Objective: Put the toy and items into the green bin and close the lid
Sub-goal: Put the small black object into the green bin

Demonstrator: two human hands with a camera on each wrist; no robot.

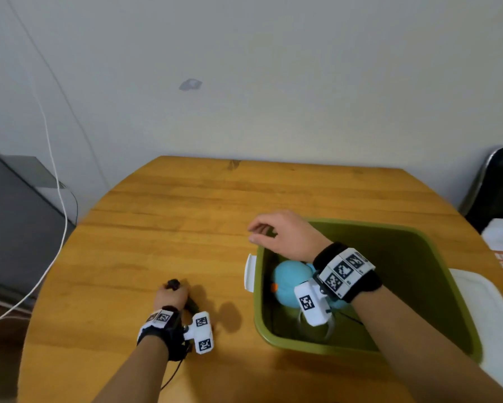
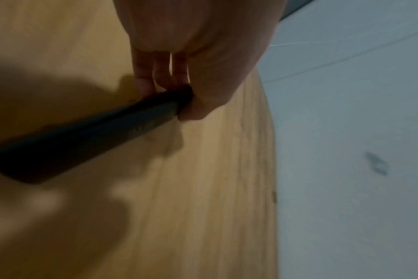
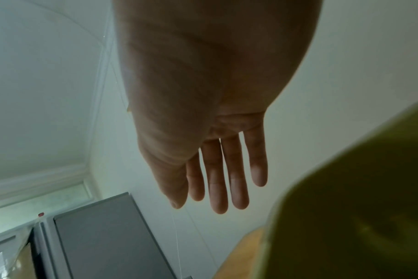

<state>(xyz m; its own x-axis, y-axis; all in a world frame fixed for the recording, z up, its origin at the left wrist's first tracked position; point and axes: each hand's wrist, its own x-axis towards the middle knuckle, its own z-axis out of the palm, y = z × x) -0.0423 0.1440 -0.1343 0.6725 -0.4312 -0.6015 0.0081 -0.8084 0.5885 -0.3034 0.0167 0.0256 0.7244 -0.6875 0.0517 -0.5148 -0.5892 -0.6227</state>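
Head view: wooden table (image 1: 186,216) bears one green bin (image 1: 436,280) at 4 o'clock, its lid off; one blue plush toy (image 1: 288,280) lies inside, at the bin's 9 o'clock side.
Left hand (image 1: 170,296): at 7 o'clock on the table, fingers curled round one black elongated item (image 1: 174,285).
Left wrist view: fingers (image 2: 143,79) and thumb pinch the black item's end (image 2: 141,120); its exact kind cannot be told.
Right hand (image 1: 285,234): held over the bin's 10 o'clock corner, holding nothing.
Right wrist view: four fingers (image 3: 217,181) nearly straight, palm bare; bin wall (image 3: 360,198) at 4 o'clock.
White lid (image 1: 485,309): one, beyond the bin at 3 o'clock.
Count: two hands, one bin, one toy, one black item.
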